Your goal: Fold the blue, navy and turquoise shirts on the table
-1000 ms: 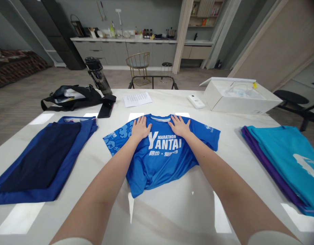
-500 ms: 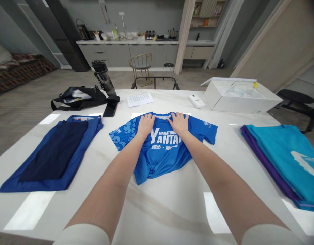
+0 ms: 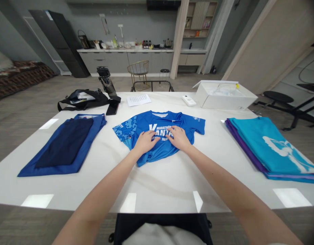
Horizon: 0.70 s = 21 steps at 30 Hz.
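Note:
A blue T-shirt [image 3: 146,119] with white "MARATHON" lettering lies front up on the table, collar at the far side and sleeves spread. Its lower part is bunched toward me. My left hand [image 3: 146,141] rests on the left of the printed chest, fingers apart and flat on the cloth. Across from it, my right hand [image 3: 179,137] lies on the right of the lettering, its fingers also spread. Both hands cover part of the print.
Left on the white table [image 3: 106,190] lie folded dark blue clothes [image 3: 65,143]; right, a turquoise and purple stack [image 3: 259,146]. Farther back are a black bag [image 3: 82,98], bottle [image 3: 107,81], phone [image 3: 112,107], paper [image 3: 139,99], white device [image 3: 189,100] and white box [image 3: 224,97].
Both hands have slid from the collar and shoulders down to the chest print, toward me. The view has shifted, so the table's near edge now shows.

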Available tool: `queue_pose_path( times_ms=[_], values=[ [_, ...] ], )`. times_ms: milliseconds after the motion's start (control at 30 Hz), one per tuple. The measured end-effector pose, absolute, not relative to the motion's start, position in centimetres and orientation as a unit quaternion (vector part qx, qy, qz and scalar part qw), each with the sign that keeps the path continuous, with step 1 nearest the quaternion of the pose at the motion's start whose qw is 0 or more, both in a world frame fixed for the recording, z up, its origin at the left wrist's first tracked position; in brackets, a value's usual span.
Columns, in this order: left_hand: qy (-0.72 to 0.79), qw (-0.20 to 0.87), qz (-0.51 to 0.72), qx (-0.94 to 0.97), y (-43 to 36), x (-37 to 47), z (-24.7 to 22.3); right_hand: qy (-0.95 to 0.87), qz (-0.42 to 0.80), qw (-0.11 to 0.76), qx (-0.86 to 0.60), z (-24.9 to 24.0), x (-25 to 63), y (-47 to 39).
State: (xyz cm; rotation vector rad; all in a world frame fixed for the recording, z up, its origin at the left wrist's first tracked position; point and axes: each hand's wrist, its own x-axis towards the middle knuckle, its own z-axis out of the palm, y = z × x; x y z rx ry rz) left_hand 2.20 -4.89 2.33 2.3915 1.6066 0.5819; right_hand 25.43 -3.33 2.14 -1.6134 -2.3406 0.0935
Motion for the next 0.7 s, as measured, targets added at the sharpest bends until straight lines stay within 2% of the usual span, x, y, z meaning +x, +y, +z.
queue_pose_path(
  times_ms=[100, 200, 300, 433, 500, 700],
  values=[
    [0.482, 0.085, 0.221, 0.843, -8.9, 1.8, 3.2, -0.814, 0.027, 0.172, -0.553, 2.2, 25.6, -6.4],
    [0.447, 0.051, 0.168, 0.877, -12.5, 1.2, 3.4, -0.834, 0.043, 0.182, -0.520, 2.0, 26.0, -9.2],
    [0.474, 0.006, 0.119, 0.872, -14.7, 0.9, 2.7, -0.863, 0.085, 0.166, -0.470, 1.7, 26.0, -11.7],
    [0.547, -0.007, 0.125, 0.828, -14.2, 0.7, 1.5, -0.867, 0.106, 0.133, -0.469, 1.4, 24.8, -13.5],
    [0.576, 0.049, 0.168, 0.799, -12.9, 0.7, 1.5, -0.847, 0.089, 0.142, -0.505, 1.4, 23.8, -13.6],
    [0.569, 0.340, 0.358, 0.657, -9.2, 1.2, 3.2, -0.797, 0.042, 0.149, -0.584, 2.3, 20.9, -12.3]
  ],
)
